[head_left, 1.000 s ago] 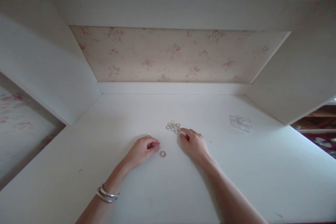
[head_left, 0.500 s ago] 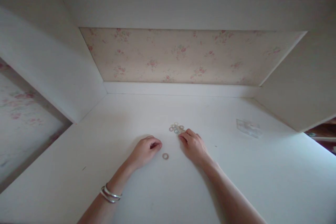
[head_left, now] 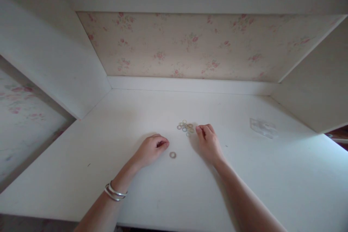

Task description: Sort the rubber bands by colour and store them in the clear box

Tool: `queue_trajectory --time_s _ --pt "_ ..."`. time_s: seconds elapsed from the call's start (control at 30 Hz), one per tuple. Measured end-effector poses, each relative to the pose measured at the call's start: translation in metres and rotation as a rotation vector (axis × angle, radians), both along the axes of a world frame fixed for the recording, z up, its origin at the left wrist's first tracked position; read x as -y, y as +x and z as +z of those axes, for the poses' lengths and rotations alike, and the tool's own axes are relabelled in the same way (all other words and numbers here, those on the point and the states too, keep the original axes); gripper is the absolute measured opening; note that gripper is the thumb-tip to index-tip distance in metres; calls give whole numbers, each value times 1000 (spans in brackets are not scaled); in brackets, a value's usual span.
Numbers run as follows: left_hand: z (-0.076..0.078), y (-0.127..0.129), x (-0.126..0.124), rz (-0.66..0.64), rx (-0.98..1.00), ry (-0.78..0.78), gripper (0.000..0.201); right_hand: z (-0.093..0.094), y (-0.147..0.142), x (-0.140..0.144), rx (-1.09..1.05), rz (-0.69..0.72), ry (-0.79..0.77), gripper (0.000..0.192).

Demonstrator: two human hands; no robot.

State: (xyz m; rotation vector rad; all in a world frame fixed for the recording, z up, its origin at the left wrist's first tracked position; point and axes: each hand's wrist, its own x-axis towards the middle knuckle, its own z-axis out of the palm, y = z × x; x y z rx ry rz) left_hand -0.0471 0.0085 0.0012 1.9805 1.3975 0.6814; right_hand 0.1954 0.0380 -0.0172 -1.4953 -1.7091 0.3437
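Note:
My left hand (head_left: 153, 148) rests on the white tabletop with thumb and forefinger pinched together. Whatever may be in that pinch is too small to make out. Just right of and nearer than its fingertips lies a round ring (head_left: 173, 157), flat on the surface. Several thin rings in pale, yellowish and bluish tones form a small pile (head_left: 184, 129) farther back. Beside the pile's right edge, my right hand (head_left: 208, 142) is closed, fingers curled and thumb against them. Its fingers hide any small thing between them. A pale ring (head_left: 188, 135) sits at the pile's near side.
A clear plastic packet (head_left: 263, 128) lies on the right of the white table (head_left: 152, 199). Side panels (head_left: 320, 79) and a back strip (head_left: 190, 84) bound the surface, with floral wallpaper (head_left: 174, 47) behind. Small dark specks mark the tabletop.
My right hand has drawn slightly right, off the pile, uncovering rings at its right and near side. The left hand keeps its pinch. The camera view has shifted, showing the table's front edge.

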Motion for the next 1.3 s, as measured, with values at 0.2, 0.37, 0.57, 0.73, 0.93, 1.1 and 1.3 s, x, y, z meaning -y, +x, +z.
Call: queue_trajectory --time_s 0.2,0.37,0.57,0.73,0.93,1.1,1.3 --pt "-1 0 0 -11 -14 20 22 0 -7 10 60 79 24 31" --pt "-2 1 1 -27 -29 22 22 2 -10 20 110 137 82 29" --pt "-2 1 1 -30 -20 2 21 3 -13 33 172 303 121 25" --pt "-1 1 2 -35 -22 5 21 5 -15 38 173 334 95 24" --pt "-1 2 2 -39 -41 10 21 11 -14 41 134 346 47 23" --pt "0 2 2 -43 -53 30 19 15 -17 49 231 546 -5 22" --pt "-1 2 2 -44 -59 55 18 15 -16 50 384 650 -14 25"
